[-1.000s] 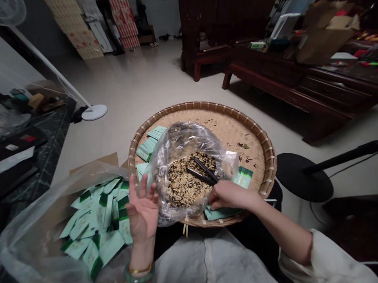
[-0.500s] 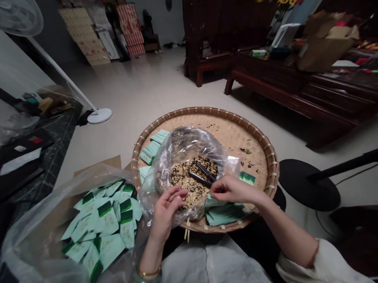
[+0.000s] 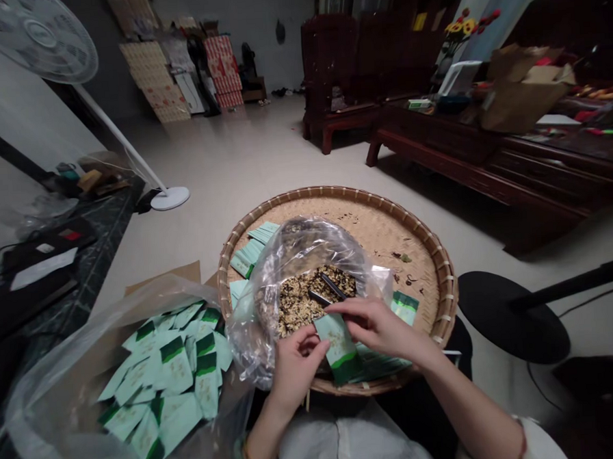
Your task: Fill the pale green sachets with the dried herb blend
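A round woven bamboo tray (image 3: 431, 250) rests on my lap. On it sits a clear plastic bag (image 3: 297, 250) of dried loose mix (image 3: 300, 298) with black tongs (image 3: 327, 290) lying in it. Both hands hold one small green-and-white sachet (image 3: 338, 348) over the tray's near edge. My left hand (image 3: 296, 367) pinches its left side. My right hand (image 3: 376, 325) grips its top right. More green sachets (image 3: 380, 366) lie stacked under my right hand, and others (image 3: 251, 249) sit at the tray's far left.
A large plastic bag holding several green sachets (image 3: 170, 373) lies at my left on cardboard. A white standing fan (image 3: 168, 195) is at the far left, a black stand base (image 3: 511, 315) at my right, dark wooden furniture (image 3: 477, 152) beyond.
My left hand came from beside the left bag to the tray's front. My right hand lifted a sachet from the stack, and both hands now hold it. The view tilted upward.
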Tool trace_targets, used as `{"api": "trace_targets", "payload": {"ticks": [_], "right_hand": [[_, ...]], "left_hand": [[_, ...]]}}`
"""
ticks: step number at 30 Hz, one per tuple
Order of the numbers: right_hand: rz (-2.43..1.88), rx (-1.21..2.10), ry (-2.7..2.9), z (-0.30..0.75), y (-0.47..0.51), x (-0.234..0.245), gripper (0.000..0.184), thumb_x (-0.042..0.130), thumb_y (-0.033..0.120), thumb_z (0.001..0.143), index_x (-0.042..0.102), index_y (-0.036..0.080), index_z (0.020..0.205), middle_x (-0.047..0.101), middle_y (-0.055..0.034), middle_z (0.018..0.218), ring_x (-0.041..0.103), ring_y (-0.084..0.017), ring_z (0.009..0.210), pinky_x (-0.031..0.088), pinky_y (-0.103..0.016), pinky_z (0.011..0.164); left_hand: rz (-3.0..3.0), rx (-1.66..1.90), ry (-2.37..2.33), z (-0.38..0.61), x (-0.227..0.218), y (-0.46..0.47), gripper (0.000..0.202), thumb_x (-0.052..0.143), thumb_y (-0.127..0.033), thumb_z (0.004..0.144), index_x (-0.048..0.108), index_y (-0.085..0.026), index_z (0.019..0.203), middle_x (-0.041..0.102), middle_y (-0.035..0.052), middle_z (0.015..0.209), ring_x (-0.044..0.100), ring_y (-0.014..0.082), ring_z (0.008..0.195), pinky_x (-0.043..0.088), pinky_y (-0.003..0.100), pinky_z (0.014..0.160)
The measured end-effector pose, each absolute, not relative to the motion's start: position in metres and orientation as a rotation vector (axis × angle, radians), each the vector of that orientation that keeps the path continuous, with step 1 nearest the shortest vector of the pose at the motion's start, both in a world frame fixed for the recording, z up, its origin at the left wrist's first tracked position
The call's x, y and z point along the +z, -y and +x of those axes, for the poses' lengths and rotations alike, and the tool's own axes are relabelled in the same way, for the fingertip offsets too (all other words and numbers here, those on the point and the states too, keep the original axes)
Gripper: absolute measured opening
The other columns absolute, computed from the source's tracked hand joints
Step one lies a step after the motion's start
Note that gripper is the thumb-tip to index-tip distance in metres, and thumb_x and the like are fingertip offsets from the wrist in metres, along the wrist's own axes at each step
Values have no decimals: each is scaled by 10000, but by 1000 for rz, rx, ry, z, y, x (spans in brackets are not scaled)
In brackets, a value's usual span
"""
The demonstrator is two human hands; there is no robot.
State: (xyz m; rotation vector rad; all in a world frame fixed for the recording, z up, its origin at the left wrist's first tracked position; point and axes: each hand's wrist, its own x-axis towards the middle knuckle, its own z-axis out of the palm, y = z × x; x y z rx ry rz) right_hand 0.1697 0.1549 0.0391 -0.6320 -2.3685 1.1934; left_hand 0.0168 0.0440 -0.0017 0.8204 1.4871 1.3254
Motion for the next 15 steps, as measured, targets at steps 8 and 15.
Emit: {"api": "trace_targets", "payload": {"ticks": [8,15], "right_hand": [[-532,720,2432,184,-145,30,301,546,218,891,609,214,1186,646,-108,1090,635,-194,950,548,-326,787],[-511,550,2306,184,-145,15,273,506,205,925,632,235,1166,677,-105,1073,651,-187,960,565,-329,796]], "left_hand": [[881,1314,-1524,26,-6,-52,215,691,-253,692,724,-131,866,689,32,651,607,139,575,480,221,555],[889,1312,-1544,29,-7,-54,206,703,-236,685,731,-136,864,704,38,664,625,148,582,494,229,565]]}}
